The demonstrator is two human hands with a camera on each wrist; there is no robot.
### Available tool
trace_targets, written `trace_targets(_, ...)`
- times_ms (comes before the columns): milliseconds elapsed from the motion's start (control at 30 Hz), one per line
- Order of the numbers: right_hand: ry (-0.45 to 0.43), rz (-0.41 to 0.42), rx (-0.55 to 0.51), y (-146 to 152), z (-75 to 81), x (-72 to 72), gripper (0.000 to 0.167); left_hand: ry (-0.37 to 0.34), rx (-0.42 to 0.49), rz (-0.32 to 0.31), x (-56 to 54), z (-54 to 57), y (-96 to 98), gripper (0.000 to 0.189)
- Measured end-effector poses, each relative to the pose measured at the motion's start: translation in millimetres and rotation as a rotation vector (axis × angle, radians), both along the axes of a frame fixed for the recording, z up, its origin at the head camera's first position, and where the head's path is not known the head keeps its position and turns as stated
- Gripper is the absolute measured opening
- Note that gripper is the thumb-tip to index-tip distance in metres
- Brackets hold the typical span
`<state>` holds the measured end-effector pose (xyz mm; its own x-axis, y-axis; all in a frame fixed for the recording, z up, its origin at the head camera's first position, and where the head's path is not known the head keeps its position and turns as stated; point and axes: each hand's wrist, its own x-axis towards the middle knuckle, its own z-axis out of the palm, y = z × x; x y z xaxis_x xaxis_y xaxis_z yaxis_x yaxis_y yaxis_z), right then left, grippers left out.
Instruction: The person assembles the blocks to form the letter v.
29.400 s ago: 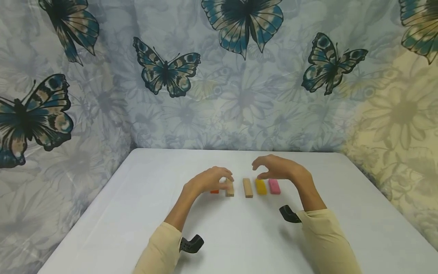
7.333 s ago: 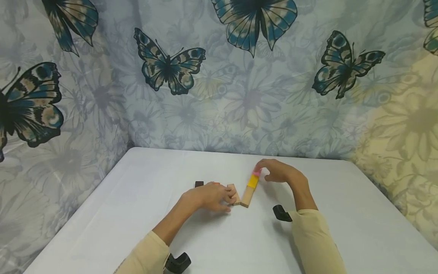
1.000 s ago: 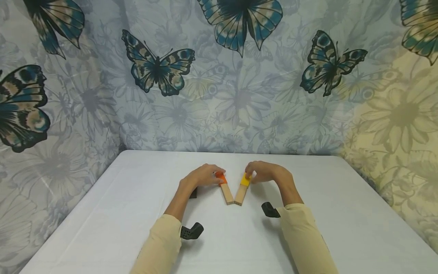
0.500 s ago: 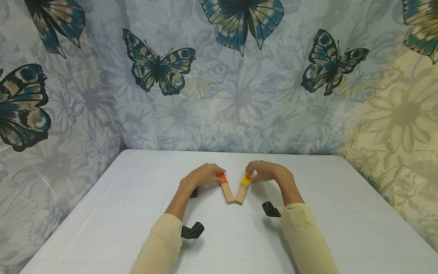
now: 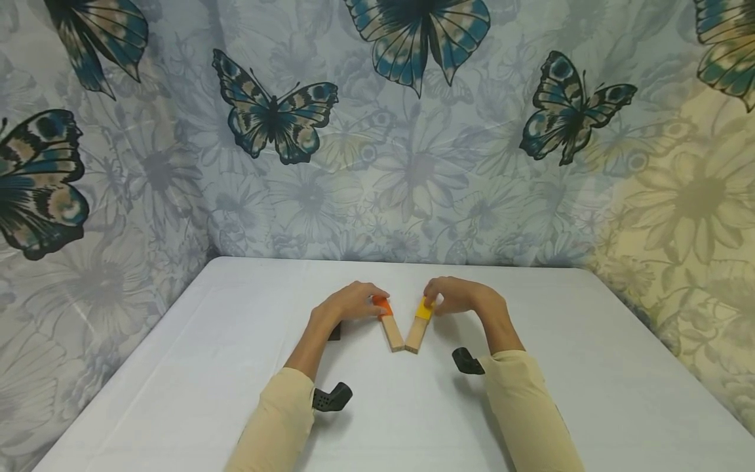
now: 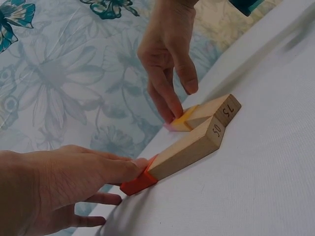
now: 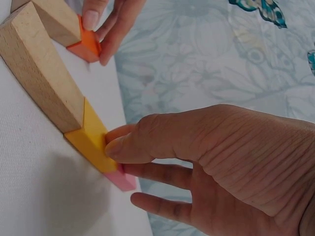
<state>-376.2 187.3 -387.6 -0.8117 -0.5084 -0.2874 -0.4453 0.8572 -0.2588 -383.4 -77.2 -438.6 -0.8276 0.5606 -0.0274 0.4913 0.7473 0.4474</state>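
Note:
Two plain wooden blocks, the left one (image 5: 392, 334) and the right one (image 5: 416, 335), form a V on the table, near ends together. Their end faces read 50 and 75 in the left wrist view. An orange block (image 5: 383, 306) continues the left arm of the V, pinched by my left hand (image 5: 352, 301). On the right arm a yellow block (image 5: 423, 309) follows the wood, and my right hand (image 5: 459, 295) pinches it between thumb and finger. Beyond it lies a pink block (image 7: 121, 180), mostly covered by my right hand in the head view.
A dark block (image 5: 335, 332) lies left of the V, partly hidden under my left wrist. The white table (image 5: 377, 419) ends at the back against a butterfly-print cloth (image 5: 413, 164). Black cameras sit at both wrists.
Long ago the blocks stood apart in a row. Later the right arm of the V formed; since then the orange block has joined the left arm. Over the last second both hands stay still.

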Motion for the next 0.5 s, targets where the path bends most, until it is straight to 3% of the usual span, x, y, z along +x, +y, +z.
trace_targets(500, 0.0, -0.012, -0.005, 2.3, -3.8, -2.0, 0.029, -0.021, 0.003, 0.004, 1.9, 2.3, 0.5, 0.045)
